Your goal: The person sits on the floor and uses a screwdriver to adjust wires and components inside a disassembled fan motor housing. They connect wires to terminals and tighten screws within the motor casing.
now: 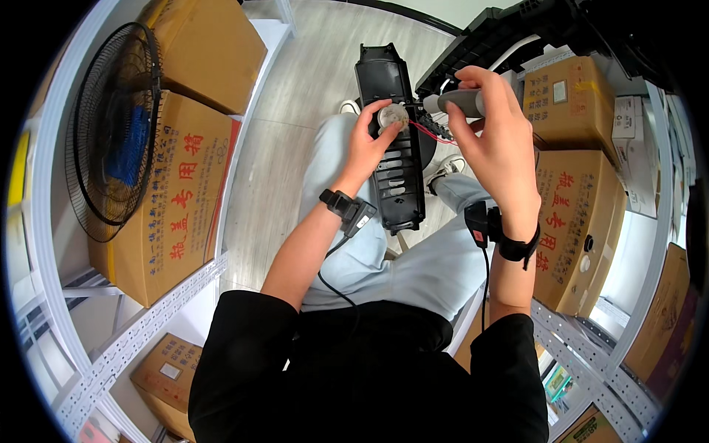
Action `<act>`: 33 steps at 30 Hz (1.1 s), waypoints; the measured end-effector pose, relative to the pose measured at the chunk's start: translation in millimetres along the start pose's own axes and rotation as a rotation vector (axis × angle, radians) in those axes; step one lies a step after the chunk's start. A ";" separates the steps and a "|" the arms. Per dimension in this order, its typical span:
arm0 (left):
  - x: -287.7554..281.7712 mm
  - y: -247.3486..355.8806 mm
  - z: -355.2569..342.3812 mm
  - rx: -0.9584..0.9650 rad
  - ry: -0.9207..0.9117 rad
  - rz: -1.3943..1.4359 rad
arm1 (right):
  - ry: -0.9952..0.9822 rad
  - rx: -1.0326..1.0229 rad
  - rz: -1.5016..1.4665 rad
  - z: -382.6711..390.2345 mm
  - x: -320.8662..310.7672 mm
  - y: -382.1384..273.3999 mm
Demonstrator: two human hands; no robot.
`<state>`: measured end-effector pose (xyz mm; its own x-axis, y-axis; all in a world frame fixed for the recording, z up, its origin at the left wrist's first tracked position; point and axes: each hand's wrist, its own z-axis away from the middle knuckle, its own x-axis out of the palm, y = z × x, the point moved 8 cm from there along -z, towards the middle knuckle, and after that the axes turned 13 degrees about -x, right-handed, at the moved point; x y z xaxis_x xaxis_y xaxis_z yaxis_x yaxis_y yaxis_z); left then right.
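Note:
A long black plastic housing (399, 166) with slots in its middle lies lengthwise over my lap, between my knees. My left hand (367, 144) is closed around a small round whitish motor (394, 115), held against the upper half of the housing. Thin red wires (434, 135) run from the motor toward the right. Just right of the motor, my right hand (496, 133) grips a grey cylindrical hand tool (459, 102) between thumb and fingers. The tool's lighter end points left, toward the motor; its tip cannot be made out.
Shelves with large cardboard boxes (177, 199) flank me on the left, and more boxes (572, 221) on the right. A black wire fan guard (114, 133) leans on the left boxes. A large black frame (487, 44) stands at the upper right. Cables trail from both wrist straps.

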<state>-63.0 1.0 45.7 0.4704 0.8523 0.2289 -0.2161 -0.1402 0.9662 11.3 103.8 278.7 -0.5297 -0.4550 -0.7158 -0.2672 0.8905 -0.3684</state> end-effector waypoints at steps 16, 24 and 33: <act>-1.9 -0.7 -0.5 0.009 0.029 -0.036 | -0.145 0.095 0.176 -5.9 4.8 11.5; -2.2 -3.0 -1.5 -0.002 0.032 -0.003 | -0.173 0.117 0.246 -1.1 9.5 13.1; -3.1 -6.3 -2.6 0.040 0.021 -0.103 | 0.008 0.069 -0.037 -2.1 -1.9 6.3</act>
<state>-65.4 0.6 38.6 0.4702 0.8736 0.1259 -0.1332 -0.0707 0.9886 9.0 110.3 279.0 -0.5268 -0.4870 -0.6966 -0.2301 0.8707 -0.4347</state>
